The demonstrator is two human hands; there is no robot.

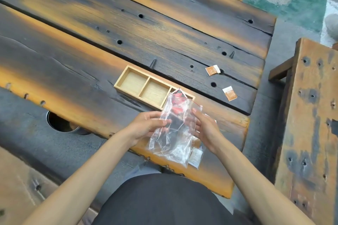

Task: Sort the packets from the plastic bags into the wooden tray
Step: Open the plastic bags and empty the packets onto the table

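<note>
Dark, orange-streaked plank desk (128, 29) is filling most of the frame. Wooden tray (144, 86) is lying at centre, its two visible compartments showing bare wood. Both hands are gripping a clear plastic bag (173, 133) just below the tray: left hand (146, 126) pinching its left edge, right hand (204, 128) its right edge. Red-and-dark packets (178, 100) are showing inside. Two orange packets (213, 70) are lying at right of centre.
</note>
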